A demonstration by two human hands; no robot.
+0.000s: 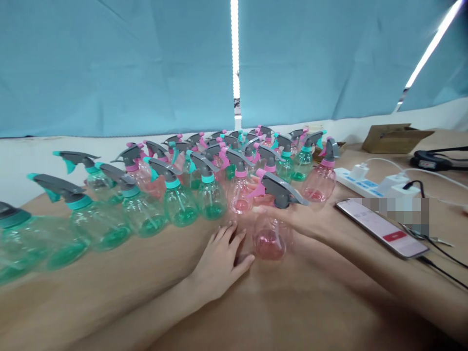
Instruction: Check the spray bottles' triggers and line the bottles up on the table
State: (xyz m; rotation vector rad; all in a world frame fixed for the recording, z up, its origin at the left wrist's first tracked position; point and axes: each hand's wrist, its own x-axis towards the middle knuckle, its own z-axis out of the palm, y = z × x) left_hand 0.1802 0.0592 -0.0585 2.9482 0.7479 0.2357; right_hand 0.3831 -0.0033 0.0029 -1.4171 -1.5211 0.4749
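A pink spray bottle (269, 241) with a grey and pink trigger head stands nearest me, slightly blurred. My right hand (283, 213) reaches in from the right and is around its neck under the trigger head, hiding the collar. The fingertips show past the pink trigger, close to another pink spray bottle (239, 197) just behind. Flat on the table, my left hand (219, 263) has its fingers spread and holds nothing. It lies left of the near bottle, in front of a green spray bottle (212, 202).
Rows of green and pink spray bottles fill the middle and back; green ones (100, 229) extend left. To the right are a pink bottle (320, 183), a phone (380, 226), a power strip (360, 184) with chargers and cables, and an open cardboard box (389, 139). Blue sheeting (146, 68) hangs behind.
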